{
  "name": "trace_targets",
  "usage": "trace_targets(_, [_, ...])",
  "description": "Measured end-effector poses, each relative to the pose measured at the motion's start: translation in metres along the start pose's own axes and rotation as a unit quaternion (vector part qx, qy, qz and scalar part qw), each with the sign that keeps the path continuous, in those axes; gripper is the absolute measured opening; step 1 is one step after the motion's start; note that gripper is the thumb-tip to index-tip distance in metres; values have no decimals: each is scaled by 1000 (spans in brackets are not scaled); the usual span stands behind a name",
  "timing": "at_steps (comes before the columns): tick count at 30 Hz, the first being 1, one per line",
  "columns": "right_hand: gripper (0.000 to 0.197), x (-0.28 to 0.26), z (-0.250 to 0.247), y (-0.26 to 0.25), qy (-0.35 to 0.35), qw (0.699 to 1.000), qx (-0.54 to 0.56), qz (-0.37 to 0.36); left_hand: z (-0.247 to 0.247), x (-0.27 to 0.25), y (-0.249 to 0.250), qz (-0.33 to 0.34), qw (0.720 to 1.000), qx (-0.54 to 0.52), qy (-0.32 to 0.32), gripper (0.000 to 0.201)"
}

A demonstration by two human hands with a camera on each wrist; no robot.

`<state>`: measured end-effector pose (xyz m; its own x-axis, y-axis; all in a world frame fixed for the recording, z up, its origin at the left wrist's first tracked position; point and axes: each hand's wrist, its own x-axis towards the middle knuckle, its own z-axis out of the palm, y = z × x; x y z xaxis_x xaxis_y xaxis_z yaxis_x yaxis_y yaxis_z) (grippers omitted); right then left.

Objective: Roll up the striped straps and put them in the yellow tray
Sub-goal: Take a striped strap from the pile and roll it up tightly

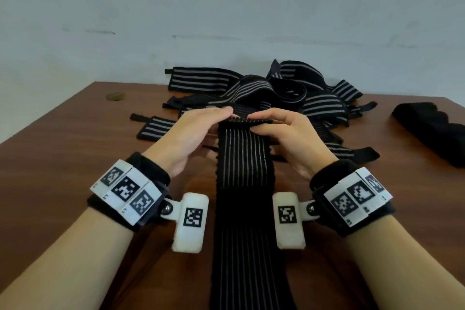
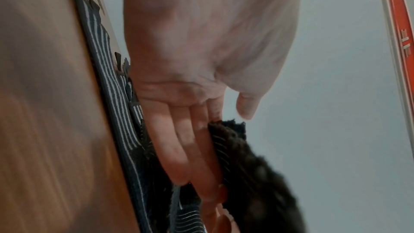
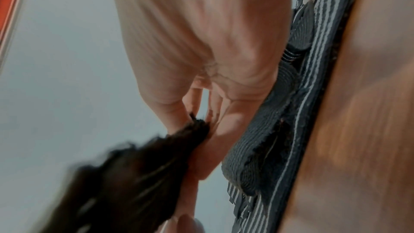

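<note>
A long black elastic strap with thin pale stripes (image 1: pixel 245 184) runs up the middle of the brown wooden table (image 1: pixel 63 158) from its near edge, its far end lifted and folded over. The left hand (image 1: pixel 193 131) holds that folded end from the left side, its fingers (image 2: pixel 179 148) lying straight and pressed together against the fabric, with the thumb standing apart from it in the left wrist view. The right hand (image 1: pixel 284 133) pinches the same end from the right, thumb and fingertips closed on the strap's edge, as the right wrist view shows.

Just behind both hands, toward the table's far edge, lies a tangled heap of black straps with broad grey stripes (image 1: pixel 289 90); some spread out flat to the left and right of the held strap, close under the hands. Near the table's right edge sits a plain black folded fabric piece (image 1: pixel 432 128), apart from the heap. A small round brownish mark or object (image 1: pixel 115 96) lies near the far left corner; what it is cannot be told. A pale grey wall (image 1: pixel 226 7) rises behind the table.
</note>
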<state>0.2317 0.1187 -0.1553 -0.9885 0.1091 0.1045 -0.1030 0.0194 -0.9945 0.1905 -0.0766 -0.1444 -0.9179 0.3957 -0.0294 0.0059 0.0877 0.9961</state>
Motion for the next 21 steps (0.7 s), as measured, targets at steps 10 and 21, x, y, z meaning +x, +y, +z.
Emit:
trace_targets(10, [19,4,4,2,-38,993,92,67,-7,-1,-3,5,1000,13,28,24])
trace_targets(21, [17,-3,7,-2,0,997,71,31,-8,-5,-2,9,1000,-12,0,23])
